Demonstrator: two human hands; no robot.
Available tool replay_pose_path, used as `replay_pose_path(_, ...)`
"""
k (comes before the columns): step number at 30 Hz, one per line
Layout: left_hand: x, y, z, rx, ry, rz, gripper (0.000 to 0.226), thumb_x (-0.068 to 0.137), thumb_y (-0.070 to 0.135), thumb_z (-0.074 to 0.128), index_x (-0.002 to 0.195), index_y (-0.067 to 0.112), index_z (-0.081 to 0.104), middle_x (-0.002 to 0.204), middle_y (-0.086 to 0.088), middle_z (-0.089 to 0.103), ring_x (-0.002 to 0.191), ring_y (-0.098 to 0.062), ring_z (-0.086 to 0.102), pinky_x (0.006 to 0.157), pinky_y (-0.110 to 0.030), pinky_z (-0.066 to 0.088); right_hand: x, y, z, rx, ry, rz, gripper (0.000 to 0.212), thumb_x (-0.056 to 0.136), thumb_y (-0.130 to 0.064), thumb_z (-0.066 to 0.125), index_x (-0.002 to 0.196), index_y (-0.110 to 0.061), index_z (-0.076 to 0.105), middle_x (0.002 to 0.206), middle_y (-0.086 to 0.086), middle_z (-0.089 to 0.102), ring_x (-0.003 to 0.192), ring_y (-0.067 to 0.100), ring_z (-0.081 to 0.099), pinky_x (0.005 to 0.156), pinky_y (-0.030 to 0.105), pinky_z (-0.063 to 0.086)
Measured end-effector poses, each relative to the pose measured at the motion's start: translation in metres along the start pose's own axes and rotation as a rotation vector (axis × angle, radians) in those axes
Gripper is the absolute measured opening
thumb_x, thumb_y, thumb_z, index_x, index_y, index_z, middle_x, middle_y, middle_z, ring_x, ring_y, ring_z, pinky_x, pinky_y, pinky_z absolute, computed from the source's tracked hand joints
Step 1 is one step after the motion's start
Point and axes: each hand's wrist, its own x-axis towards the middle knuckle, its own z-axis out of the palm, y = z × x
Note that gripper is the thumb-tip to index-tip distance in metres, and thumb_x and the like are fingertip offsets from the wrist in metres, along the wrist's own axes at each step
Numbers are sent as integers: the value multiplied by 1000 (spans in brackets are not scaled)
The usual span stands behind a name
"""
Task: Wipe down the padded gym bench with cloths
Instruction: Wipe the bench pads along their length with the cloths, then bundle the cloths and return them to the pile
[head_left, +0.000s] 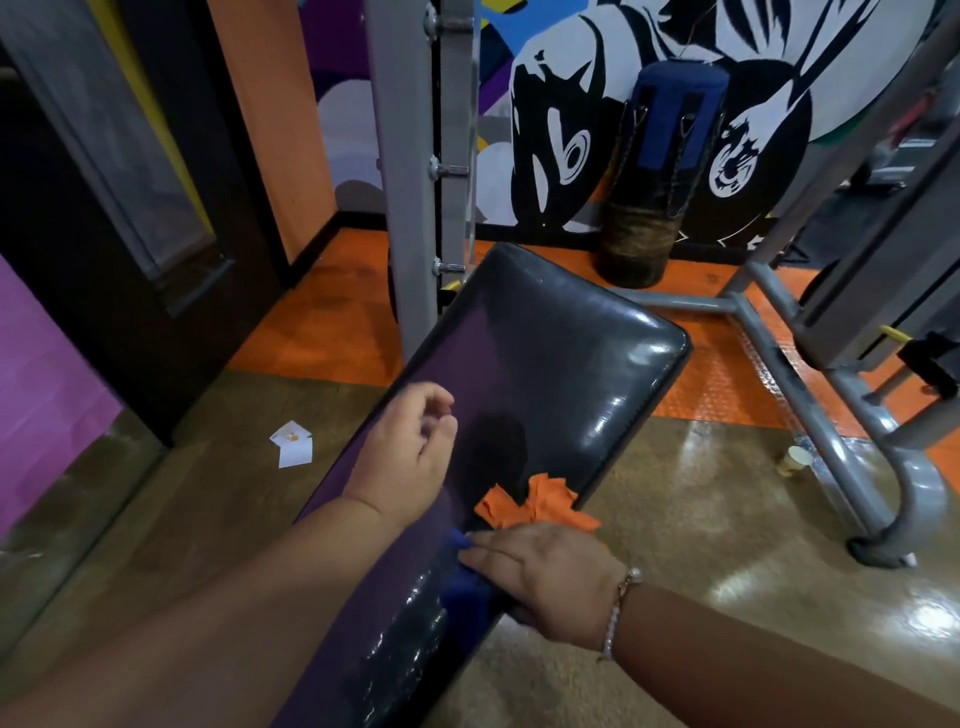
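Orange checker-plate flooring (332, 322) and a glossy brown floor (727, 545) surround the glossy black padded gym bench (561, 364), which runs away from the camera toward a grey steel upright (410, 182) and a painted wall mural (571, 104), with a dark punching bag (660, 171) standing beyond.

On the pad's near half lies a crumpled orange cloth (540, 504), close to the right edge. Just nearer the camera, a folded blue cloth (470, 587) sits on the pad under the right hand (550, 577), whose fingers lie flat and nearly straight, pressing the cloth down rather than gripping it. The left hand (410, 457) hovers over the pad's left side, loosely curled and empty, thumb near the fingertips.

The step in hand looks like wiping with the blue cloth. Doing it well probably means keeping the palm flat for even pressure and working in long overlapping passes toward the far end, including the rounded edges where streaks show. The orange cloth lies in that path, so the free left hand could lift it or use it to dry behind. A white paper scrap (292, 444) on the floor is irrelevant.
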Motion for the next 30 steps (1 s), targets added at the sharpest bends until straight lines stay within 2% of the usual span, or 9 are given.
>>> replay_pose_path(4, -1, 17, -6, 126, -472, -550, 49, 92, 53, 34, 86, 15, 65, 77, -3, 64, 73, -24, 61, 75, -30, 46, 15, 10, -22, -119, 291, -42, 32, 91, -18, 45, 120, -17, 60, 112, 3, 65, 98, 25, 60, 88, 38, 48)
replay_pose_path(6, -7, 24, -10, -163, -724, -880, 69, 83, 71, 27, 97, 15, 66, 79, -3, 68, 74, -18, 63, 73, -31, 51, 23, 12, -30, -216, 386, -20, 33, 93, -23, 43, 123, -25, 56, 108, 0, 54, 93, 24, 51, 85, 40, 41)
replay_pose_path(8, -10, 27, -15, -575, -846, -967, 70, 79, 74, 30, 95, 19, 69, 84, -3, 72, 80, -17, 67, 72, -30, 53, 29, 10, -35, -292, 409, -31, 35, 89, -26, 49, 123, -32, 54, 97, -3, 47, 86, 21, 45, 81, 39, 36)
replay_pose_path(10, -10, 31, -17, -788, -763, -915, 54, 84, 60, 42, 95, 14, 69, 83, -6, 72, 77, -18, 68, 69, -30, 54, 33, 8, -36, -349, 363, -65, 36, 85, -27, 55, 121, -34, 54, 89, -5, 54, 84, 19, 46, 82, 40, 35)
replay_pose_path(14, -10, 38, -8, -708, -283, -720, 18, 89, 18, 55, 98, 5, 64, 78, -13, 69, 65, -22, 67, 59, -31, 56, 35, 8, -37, -330, 233, 22, 44, 83, -57, 50, 118, -31, 57, 103, -7, 63, 97, 19, 49, 87, 42, 34)
replay_pose_path(18, -10, 40, -14, -525, 88, -552, 16, 93, 15, 50, 83, 19, 62, 90, -11, 68, 76, -18, 64, 70, -30, 53, 41, 2, -50, 2, 269, 290, 64, 82, -67, 38, 129, -24, 48, 126, 4, 45, 114, 24, 43, 96, 43, 35)
replay_pose_path(24, -19, 46, -39, -532, 129, -499, 9, 91, 26, 53, 90, 25, 62, 91, -3, 69, 81, -14, 67, 61, -21, 53, 84, -9, -71, 596, 212, 676, 93, 81, -61, 49, 149, -14, 7, 155, 5, 17, 143, 16, 15, 112, 28, 19)
replay_pose_path(27, -23, 43, -56, -584, 156, -526, 17, 89, 32, 55, 99, 22, 63, 92, -3, 71, 82, -17, 69, 59, -21, 54, 109, -12, -75, 841, 148, 731, 94, 83, -50, 59, 150, -15, 2, 151, 5, 29, 137, 15, 31, 107, 25, 31)
replay_pose_path(30, -31, 35, -79, -702, 193, -570, 22, 89, 30, 56, 102, 14, 64, 91, -11, 72, 78, -21, 71, 55, -25, 55, 134, -24, -75, 988, 113, 742, 89, 77, -41, 71, 147, -17, 20, 136, 4, 48, 121, 16, 51, 100, 29, 44)
